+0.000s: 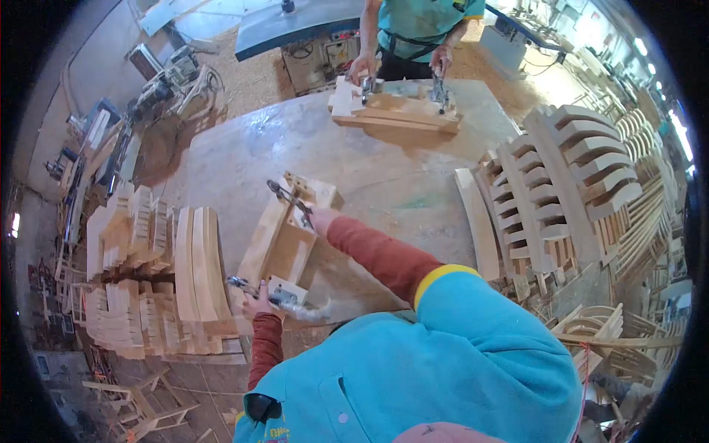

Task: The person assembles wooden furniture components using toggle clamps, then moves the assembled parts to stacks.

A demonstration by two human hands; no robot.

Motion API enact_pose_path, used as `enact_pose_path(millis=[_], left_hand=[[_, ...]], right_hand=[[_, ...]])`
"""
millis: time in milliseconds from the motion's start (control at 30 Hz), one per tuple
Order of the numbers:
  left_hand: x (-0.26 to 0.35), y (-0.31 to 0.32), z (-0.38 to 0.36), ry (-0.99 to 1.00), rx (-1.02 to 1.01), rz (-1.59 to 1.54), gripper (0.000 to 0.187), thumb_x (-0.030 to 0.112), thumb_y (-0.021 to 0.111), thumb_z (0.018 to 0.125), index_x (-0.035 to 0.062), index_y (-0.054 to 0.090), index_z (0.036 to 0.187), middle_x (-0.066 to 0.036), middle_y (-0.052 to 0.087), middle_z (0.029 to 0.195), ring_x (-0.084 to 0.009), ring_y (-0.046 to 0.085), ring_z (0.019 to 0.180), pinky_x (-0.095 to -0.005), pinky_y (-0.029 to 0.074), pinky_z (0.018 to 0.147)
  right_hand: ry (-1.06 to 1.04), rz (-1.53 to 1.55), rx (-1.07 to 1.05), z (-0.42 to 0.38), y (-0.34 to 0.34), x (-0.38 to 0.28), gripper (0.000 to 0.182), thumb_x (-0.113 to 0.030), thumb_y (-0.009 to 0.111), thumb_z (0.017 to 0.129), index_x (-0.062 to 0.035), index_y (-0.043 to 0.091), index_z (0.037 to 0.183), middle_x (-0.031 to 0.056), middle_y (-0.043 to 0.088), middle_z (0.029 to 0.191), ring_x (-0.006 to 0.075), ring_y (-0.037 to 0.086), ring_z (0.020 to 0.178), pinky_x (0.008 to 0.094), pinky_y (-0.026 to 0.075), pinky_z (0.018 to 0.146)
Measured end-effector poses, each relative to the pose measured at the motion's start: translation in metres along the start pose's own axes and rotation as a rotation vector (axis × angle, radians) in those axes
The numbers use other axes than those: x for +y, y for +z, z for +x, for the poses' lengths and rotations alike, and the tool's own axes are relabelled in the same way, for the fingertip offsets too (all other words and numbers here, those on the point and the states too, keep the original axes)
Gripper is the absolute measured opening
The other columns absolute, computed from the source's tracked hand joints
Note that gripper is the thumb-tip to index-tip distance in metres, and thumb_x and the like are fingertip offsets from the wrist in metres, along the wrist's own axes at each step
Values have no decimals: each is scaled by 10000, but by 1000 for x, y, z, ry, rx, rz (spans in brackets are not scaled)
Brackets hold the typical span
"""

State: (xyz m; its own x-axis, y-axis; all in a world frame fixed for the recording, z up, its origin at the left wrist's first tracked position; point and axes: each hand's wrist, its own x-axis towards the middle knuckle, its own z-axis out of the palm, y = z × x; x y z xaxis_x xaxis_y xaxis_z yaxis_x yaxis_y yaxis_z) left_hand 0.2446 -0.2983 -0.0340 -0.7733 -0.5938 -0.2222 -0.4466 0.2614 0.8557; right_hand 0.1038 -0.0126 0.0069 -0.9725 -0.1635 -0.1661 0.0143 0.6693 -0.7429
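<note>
A wooden jig lies at a slant on the table in front of me, with a metal toggle clamp at each end. My right hand is closed around the handle of the far toggle clamp. At the near end, my left hand has its fingers around the near toggle clamp, whose handle end looks smeared by motion. Part of each clamp is hidden by my fingers. I cannot make out clearly which wooden pieces are loose in the jig.
Across the table, a co-worker has both hands at a similar clamped jig. Curved wooden parts are stacked on my left. More curved pieces stand in rows on the right. A machine table stands behind.
</note>
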Motion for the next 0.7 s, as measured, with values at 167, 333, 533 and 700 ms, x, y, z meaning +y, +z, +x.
enact_pose_path(millis=[167,333,533,700], left_hand=[[-17,26,-33,231,-69,198,808,187,724,642,-4,327,1319,-209,425,1285,-300,421,1191,-359,306,1010],[21,74,-73,166,-320,313,836,112,670,641,11,256,1360,-238,362,1337,-313,331,1270,-333,270,1038],[99,109,-143,522,-498,89,822,29,603,653,36,223,1381,-249,336,1352,-350,307,1276,-341,253,1045],[88,113,-154,527,-494,36,730,-81,463,699,70,233,1376,-213,360,1339,-359,341,1251,-372,291,1019]], right_hand=[[-31,117,292,-105,2,61,293,-267,506,847,-55,531,1047,217,606,876,381,587,837,451,460,745],[190,402,427,-214,-44,85,341,-262,495,879,-46,500,1143,162,590,797,299,570,662,379,463,624],[531,898,473,-300,-32,109,417,-382,339,956,-205,287,1330,13,468,578,102,399,382,257,333,355],[838,948,444,-303,-55,68,466,-492,338,923,-141,379,1228,24,437,578,105,396,417,269,365,368]])
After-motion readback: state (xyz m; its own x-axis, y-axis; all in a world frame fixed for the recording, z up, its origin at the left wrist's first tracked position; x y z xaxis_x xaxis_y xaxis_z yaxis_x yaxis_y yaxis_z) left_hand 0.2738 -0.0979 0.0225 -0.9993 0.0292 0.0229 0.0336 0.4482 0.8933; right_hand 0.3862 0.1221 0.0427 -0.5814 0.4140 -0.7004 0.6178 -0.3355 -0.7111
